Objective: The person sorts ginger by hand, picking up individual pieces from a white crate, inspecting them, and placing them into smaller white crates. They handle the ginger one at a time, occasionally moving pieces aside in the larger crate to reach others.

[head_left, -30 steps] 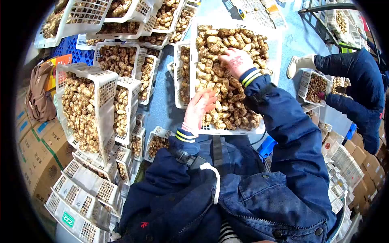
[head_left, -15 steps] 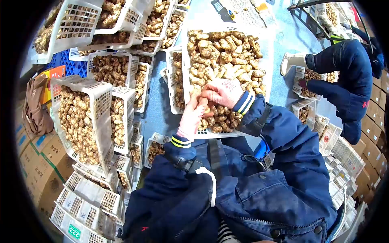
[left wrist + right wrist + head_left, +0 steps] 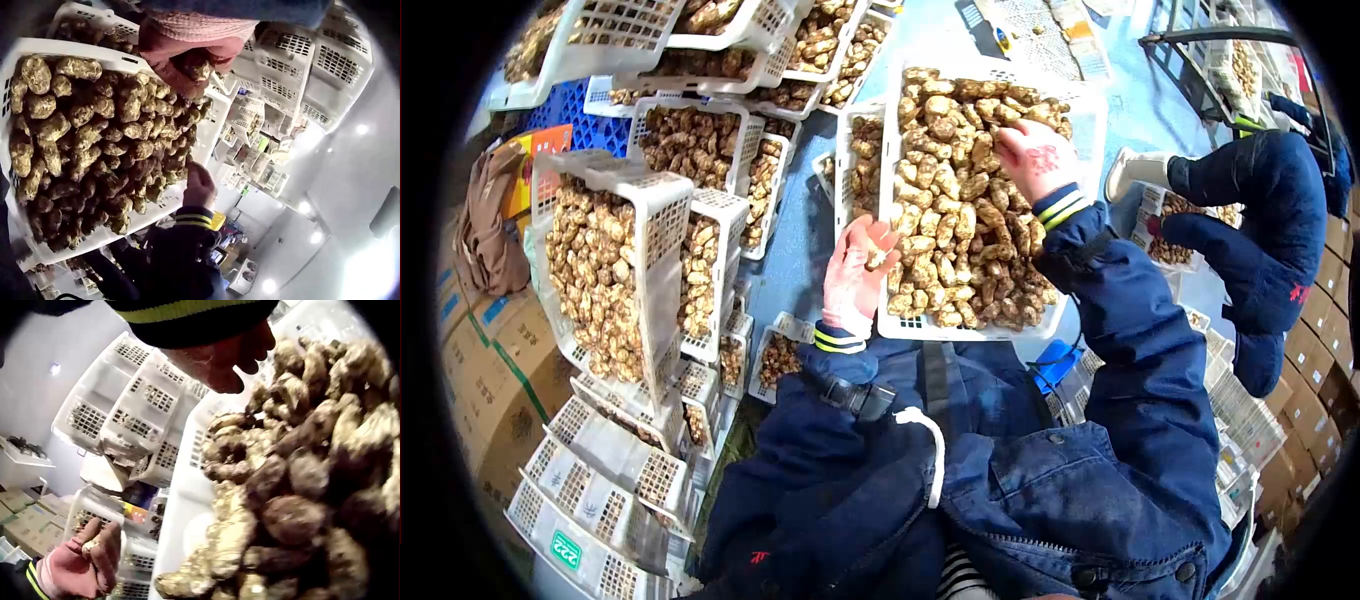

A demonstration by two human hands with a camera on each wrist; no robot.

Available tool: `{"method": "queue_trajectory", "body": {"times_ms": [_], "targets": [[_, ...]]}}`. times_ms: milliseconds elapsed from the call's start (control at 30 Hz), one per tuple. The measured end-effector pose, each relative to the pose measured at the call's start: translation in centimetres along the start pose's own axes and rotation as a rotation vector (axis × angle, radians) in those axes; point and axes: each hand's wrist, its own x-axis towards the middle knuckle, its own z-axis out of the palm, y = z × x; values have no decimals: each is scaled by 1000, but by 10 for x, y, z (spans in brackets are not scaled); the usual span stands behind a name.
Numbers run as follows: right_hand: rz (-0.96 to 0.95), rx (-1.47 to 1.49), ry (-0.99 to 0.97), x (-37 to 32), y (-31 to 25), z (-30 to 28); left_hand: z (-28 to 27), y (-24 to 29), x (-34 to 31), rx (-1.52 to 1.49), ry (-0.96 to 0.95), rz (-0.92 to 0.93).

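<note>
A white plastic crate (image 3: 1090,140) heaped with lumpy brown-and-cream mushroom-like pieces (image 3: 970,215) stands in front of me. Beside its left wall my pink-gloved left hand (image 3: 852,280), palm up, holds a small pale lumpy piece (image 3: 876,258). The left wrist view has that piece (image 3: 200,67) between the fingers and thumb; in the right wrist view the left hand (image 3: 75,565) is curled round it. My right hand (image 3: 1037,162) reaches over the far right part of the heap. Its fingers (image 3: 247,362) hang loosely bent above the pieces, with nothing visible between them.
Stacked crates of similar pieces (image 3: 595,280) line the left side, with emptier white crates (image 3: 590,500) below. Cardboard boxes (image 3: 510,370) stand at the far left. Another person (image 3: 1250,230) crouches at the right by a small crate. A meshed tray (image 3: 1040,40) lies beyond my crate.
Both hands came together over the crate's near left part, then parted. The left hand now holds a small piece outside the left rim; the right has moved up and right over the heap.
</note>
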Motion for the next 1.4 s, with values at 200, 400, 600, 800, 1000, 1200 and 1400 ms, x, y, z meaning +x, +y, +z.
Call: {"method": "queue_trajectory", "body": {"times_ms": [200, 400, 600, 800, 1000, 1200, 1400], "targets": [[-349, -16, -105, 43, -79, 49, -7, 11, 5, -251, -146, -75], [-146, -164, -151, 45, -59, 48, -12, 16, 0, -293, -157, -32], [-32, -158, -33, 44, -43, 14, -16, 11, -6, -101, -167, 19], [54, -93, -526, 40, -100, 93, -7, 5, -8, 50, -151, -50], [249, -115, -567, 40, -108, 101, 1, -8, 0, 134, -153, 4], [413, 644, -347, 9, -75, 35, 24, -1, -5, 199, -120, 71], [321, 842, -396, -42, -83, -16, 33, -21, 9, 154, -164, -111]]}}
